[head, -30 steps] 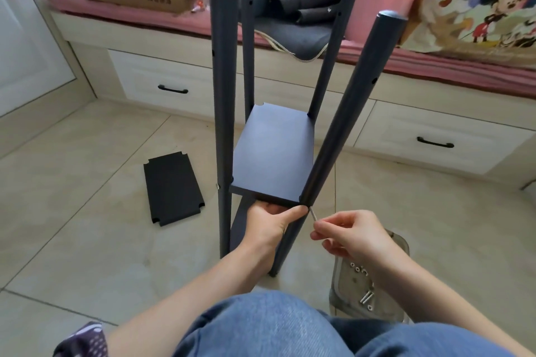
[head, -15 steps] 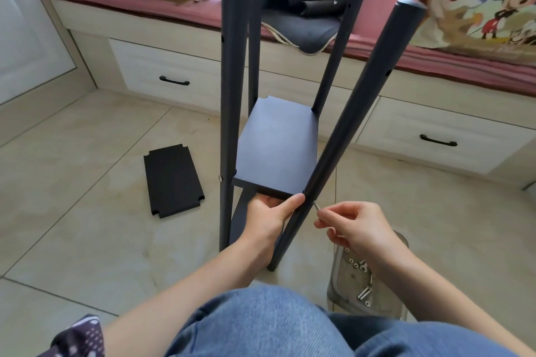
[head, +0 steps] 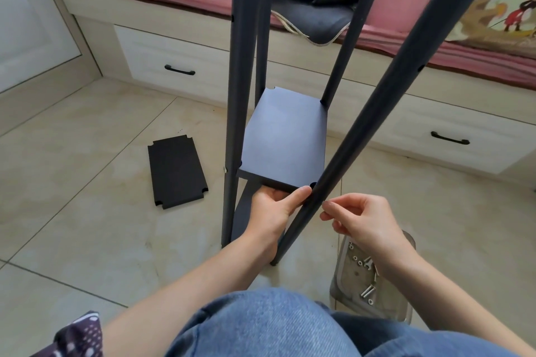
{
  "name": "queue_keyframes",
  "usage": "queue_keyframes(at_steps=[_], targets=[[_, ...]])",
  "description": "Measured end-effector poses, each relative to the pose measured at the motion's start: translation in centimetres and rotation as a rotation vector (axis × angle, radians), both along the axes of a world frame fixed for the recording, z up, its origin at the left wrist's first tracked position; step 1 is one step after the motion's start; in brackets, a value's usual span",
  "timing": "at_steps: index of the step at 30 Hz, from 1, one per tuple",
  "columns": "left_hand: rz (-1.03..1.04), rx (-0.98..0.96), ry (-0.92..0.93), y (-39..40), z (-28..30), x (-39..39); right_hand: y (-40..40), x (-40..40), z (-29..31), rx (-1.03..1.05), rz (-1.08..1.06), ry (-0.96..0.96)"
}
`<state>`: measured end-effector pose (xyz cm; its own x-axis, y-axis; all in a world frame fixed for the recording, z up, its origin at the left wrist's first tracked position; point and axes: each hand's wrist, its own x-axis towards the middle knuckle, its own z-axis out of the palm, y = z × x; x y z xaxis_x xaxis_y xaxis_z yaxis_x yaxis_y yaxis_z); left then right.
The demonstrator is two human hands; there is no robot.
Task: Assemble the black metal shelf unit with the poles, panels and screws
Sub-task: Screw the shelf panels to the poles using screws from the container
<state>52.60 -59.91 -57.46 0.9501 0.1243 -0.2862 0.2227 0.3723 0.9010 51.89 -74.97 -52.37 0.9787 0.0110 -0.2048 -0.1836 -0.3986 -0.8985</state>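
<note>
Head view, only one available.

Step in hand, as I read it: fixing the near-right corner of the raised panel (head: 285,139) to the leaning front-right pole (head: 374,113).

Left hand (head: 274,211): under the panel's near edge, fingers curled beneath, thumb pressed up against the edge right beside the pole. It props the panel.

Right hand (head: 365,217): just right of the pole, opposite the left thumb, thumb and forefinger pinched together at the pole's surface. Presumably a screw in the pinch, but it is hidden by the fingertips, so I can't confirm it.

Relative to the left hand: front-left pole (head: 233,124) stands just to its left, a pale screw head showing on it at panel height. Two rear poles rise beyond the panel's far corners. A lower panel sits below the wrist, mostly hidden.

Relative to the right hand: clear tray (head: 348,278) with spare screws (head: 367,290) directly below the wrist, on the floor. Spare panel (head: 177,171) flat on the tiles, well left of both hands.

Next move, a judgement: pole hole must line up with the panel's corner notch before the screw starts. Pole is tilted, so pull it square to the corner, then hand-start the thread.

Risk: cross-threading if the pole stays tilted.
</note>
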Motion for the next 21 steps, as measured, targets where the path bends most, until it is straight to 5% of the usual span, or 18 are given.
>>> queue_keyframes(at_steps=[21], targets=[[-0.008,0.006,-0.004,0.1,-0.4,0.0,0.4,-0.6,-1.1,-0.142,0.042,-0.328]])
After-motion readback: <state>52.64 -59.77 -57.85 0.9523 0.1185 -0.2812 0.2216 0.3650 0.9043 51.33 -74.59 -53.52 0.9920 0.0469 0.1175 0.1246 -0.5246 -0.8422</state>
